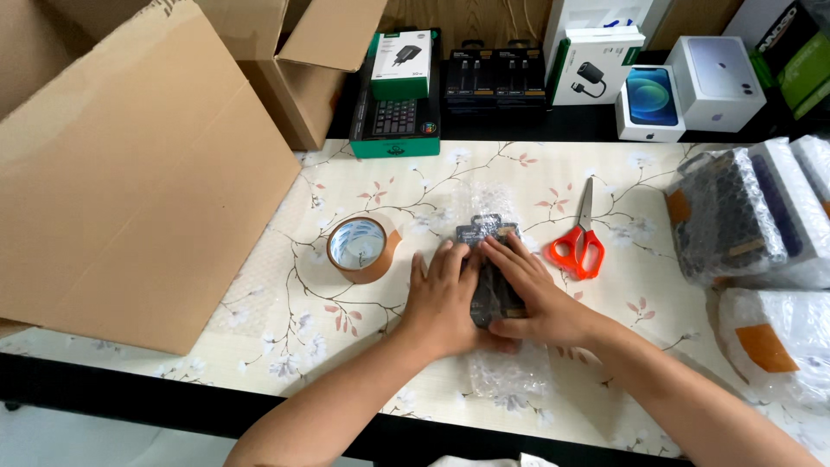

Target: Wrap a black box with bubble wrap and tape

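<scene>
Hands Press a Dark Packet on Bubble Wrap

Hands meet in the middle of the flowered table (605,346). The left hand (445,298) lies flat with its fingers spread, pressing down on the left side of a dark packet (489,264). The right hand (532,290) lies over the right side of the same packet, with its thumb tucked under the near end. Neither hand is closed into a fist; both are open and pushing on the packet. The packet sits on a clear sheet of bubble wrap (510,376), which sticks out past the hands at the near end and at the far end.

Just left of the left hand sits a roll of brown tape (364,248), lying flat. Just right of the right hand lie scissors with red handles (579,242), with the blades pointing away. Neither one touches the hands.

A big open cardboard box (138,173) fills the left side of the table, well apart from the packet. On the right edge sit bundles wrapped in bubble wrap (752,216), some with brown tape on them.

Along the far side of the table stand small boxes: a green and black keyboard box (395,121), two black packets (494,78), and white phone boxes (716,82).
</scene>
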